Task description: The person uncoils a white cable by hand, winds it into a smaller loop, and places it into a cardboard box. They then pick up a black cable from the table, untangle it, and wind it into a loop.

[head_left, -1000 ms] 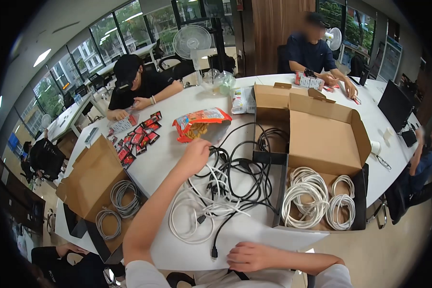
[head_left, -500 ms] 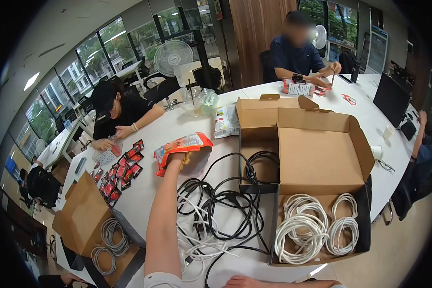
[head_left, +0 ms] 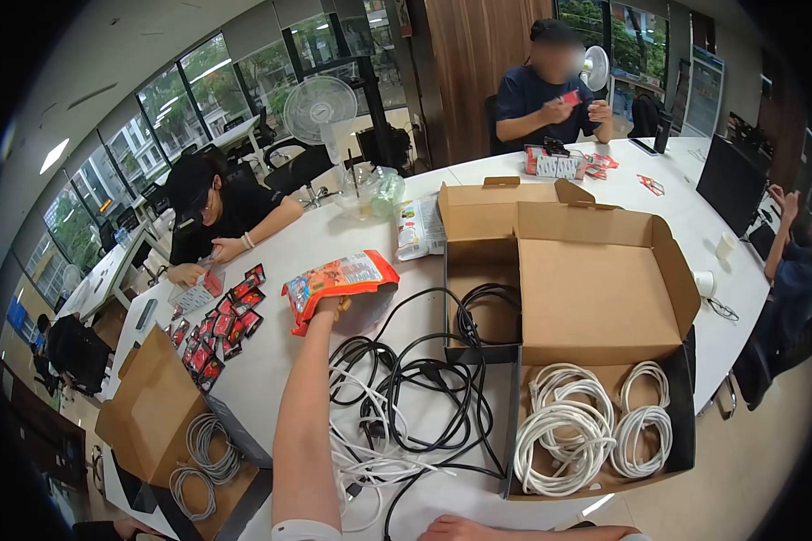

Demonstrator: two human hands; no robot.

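Observation:
My left hand (head_left: 323,311) reaches into the mouth of an orange-red snack bag (head_left: 341,275) lying on the table. Its fingers are hidden inside, beside some yellowish snack pieces (head_left: 344,305). Just right of my left forearm, a loose tangle of black cables (head_left: 433,370) and white cables (head_left: 374,460) spreads over the tabletop. At the bottom edge of the view rests my right hand (head_left: 460,528), cut off by the frame, and I cannot tell how its fingers are held.
An open cardboard box (head_left: 604,279) with coiled white cables (head_left: 564,433) stands at right, a second box (head_left: 483,207) behind it. Grey coils lie in a box (head_left: 149,406) at left. Red packets (head_left: 221,329) lie near one person (head_left: 230,207); another person (head_left: 532,99) sits across.
My left hand sits slightly deeper in the bag, and fewer snack pieces show at its mouth. The person across has raised a red packet. My right hand stays put.

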